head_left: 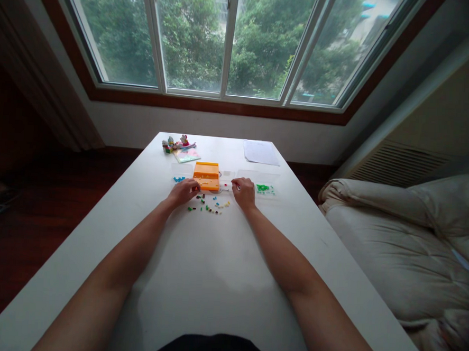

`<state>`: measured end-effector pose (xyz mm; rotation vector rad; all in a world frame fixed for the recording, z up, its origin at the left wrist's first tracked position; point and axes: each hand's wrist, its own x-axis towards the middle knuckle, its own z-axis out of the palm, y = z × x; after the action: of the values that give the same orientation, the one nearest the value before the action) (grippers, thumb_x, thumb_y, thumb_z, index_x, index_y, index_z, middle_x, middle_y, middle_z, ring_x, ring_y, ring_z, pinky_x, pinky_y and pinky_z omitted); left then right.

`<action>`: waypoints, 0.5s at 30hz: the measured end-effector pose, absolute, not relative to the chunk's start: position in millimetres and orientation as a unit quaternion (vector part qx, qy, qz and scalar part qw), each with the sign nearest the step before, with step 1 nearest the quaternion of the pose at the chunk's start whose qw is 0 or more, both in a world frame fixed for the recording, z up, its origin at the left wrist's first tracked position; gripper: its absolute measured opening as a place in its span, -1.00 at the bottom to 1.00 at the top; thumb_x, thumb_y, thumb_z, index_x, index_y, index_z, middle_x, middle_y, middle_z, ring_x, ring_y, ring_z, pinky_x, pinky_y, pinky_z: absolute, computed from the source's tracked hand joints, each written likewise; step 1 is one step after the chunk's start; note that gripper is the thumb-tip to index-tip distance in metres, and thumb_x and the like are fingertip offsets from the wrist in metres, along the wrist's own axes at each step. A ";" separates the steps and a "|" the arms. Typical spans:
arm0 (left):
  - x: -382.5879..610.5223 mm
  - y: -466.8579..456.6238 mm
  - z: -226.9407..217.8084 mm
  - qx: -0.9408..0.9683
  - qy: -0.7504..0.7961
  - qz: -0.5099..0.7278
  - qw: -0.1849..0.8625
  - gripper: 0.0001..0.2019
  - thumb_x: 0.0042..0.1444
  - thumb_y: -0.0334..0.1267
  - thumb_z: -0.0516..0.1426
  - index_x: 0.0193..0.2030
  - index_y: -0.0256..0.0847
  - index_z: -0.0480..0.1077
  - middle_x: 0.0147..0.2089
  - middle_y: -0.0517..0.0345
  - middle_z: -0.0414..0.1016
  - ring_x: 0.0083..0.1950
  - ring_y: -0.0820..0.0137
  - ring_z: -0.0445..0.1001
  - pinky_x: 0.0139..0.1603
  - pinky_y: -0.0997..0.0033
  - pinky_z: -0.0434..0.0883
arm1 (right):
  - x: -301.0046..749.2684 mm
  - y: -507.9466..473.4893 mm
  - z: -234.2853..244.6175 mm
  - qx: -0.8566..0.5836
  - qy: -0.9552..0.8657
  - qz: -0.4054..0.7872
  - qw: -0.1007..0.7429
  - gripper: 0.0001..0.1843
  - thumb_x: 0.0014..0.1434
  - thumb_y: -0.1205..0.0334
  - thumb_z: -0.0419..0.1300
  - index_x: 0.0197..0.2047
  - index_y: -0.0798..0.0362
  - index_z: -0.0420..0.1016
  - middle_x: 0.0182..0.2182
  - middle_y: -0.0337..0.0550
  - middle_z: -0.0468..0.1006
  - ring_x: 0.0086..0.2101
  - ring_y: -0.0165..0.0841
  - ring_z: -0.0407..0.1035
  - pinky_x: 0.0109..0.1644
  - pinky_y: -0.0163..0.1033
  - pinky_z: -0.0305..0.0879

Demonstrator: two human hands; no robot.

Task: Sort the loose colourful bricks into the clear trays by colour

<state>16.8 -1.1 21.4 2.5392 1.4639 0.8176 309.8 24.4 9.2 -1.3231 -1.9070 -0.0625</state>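
The worktop (212, 280) was a white, smooth board with a matt finish and only a faint sheen where window light fell on it. The orange tray (206, 176) looked like moulded plastic, evenly coloured and slightly glossy. The small bricks (211, 207) scattered before it were hard, shiny plastic, as were the green pieces (264, 188), which lay on a clear, thin plastic film (258, 176). The white sheet (261, 152) was plain matt paper, while the printed card (187, 155) had a glossier face. The bedding (405, 239) was soft, creased, off-white cloth. The floor (37, 206) was dark, reddish wood with a low polish. Both hands (183, 191) were bare skin.
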 end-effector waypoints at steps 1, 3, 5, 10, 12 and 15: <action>13.3 0.4 20.3 0.821 0.495 0.282 0.039 -0.88 0.16 -0.33 0.14 -0.23 -0.14 0.53 -0.26 0.11 0.49 -0.21 0.32 0.42 -0.16 0.36 0.34 | 309.4 23.9 9.0 -0.521 -0.755 -0.024 0.398 -0.79 0.27 0.34 0.10 -0.17 0.03 0.58 -0.24 -0.09 0.56 -0.15 -0.20 0.31 0.01 -0.13 0.12; 6.4 3.4 18.2 0.794 0.525 0.306 0.024 -0.87 0.17 -0.33 0.13 -0.22 -0.14 0.52 -0.27 0.11 0.49 -0.20 0.31 0.42 -0.15 0.34 0.34 | 308.4 23.2 8.6 -0.517 -0.758 -0.024 0.397 -0.79 0.28 0.33 0.10 -0.16 0.03 0.58 -0.23 -0.09 0.57 -0.15 -0.21 0.31 0.01 -0.13 0.12; -0.1 5.9 16.3 0.767 0.555 0.323 0.016 -0.87 0.18 -0.31 0.13 -0.22 -0.13 0.52 -0.28 0.11 0.48 -0.21 0.30 0.42 -0.15 0.34 0.34 | 307.5 22.6 8.2 -0.515 -0.760 -0.025 0.395 -0.79 0.28 0.33 0.10 -0.17 0.03 0.58 -0.23 -0.09 0.57 -0.15 -0.21 0.31 0.02 -0.14 0.13; -12.2 8.9 13.7 0.702 0.620 0.351 -0.001 -0.87 0.22 -0.28 0.11 -0.19 -0.14 0.50 -0.26 0.10 0.48 -0.21 0.30 0.43 -0.17 0.34 0.33 | 305.4 19.9 9.0 -0.503 -0.772 -0.023 0.387 -0.80 0.30 0.32 0.10 -0.17 0.03 0.58 -0.23 -0.09 0.58 -0.15 -0.21 0.32 0.02 -0.14 0.14; -14.2 8.8 13.8 0.685 0.637 0.353 -0.008 -0.86 0.22 -0.29 0.10 -0.18 -0.14 0.50 -0.24 0.09 0.49 -0.20 0.30 0.44 -0.16 0.34 0.33 | 304.1 17.9 10.3 -0.498 -0.779 -0.021 0.381 -0.80 0.30 0.32 0.10 -0.16 0.03 0.58 -0.23 -0.09 0.58 -0.14 -0.21 0.32 0.02 -0.14 0.15; -15.0 8.1 14.4 0.671 0.655 0.347 -0.016 -0.87 0.22 -0.28 0.10 -0.18 -0.15 0.49 -0.23 0.08 0.50 -0.19 0.29 0.45 -0.15 0.33 0.33 | 300.4 13.5 13.4 -0.488 -0.792 -0.017 0.367 -0.80 0.30 0.33 0.10 -0.17 0.02 0.58 -0.23 -0.10 0.57 -0.14 -0.21 0.32 0.02 -0.14 0.16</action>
<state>-15.0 8.1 14.4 2.1307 2.0796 1.1000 300.4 13.5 13.4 -1.2541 -2.0343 -0.0439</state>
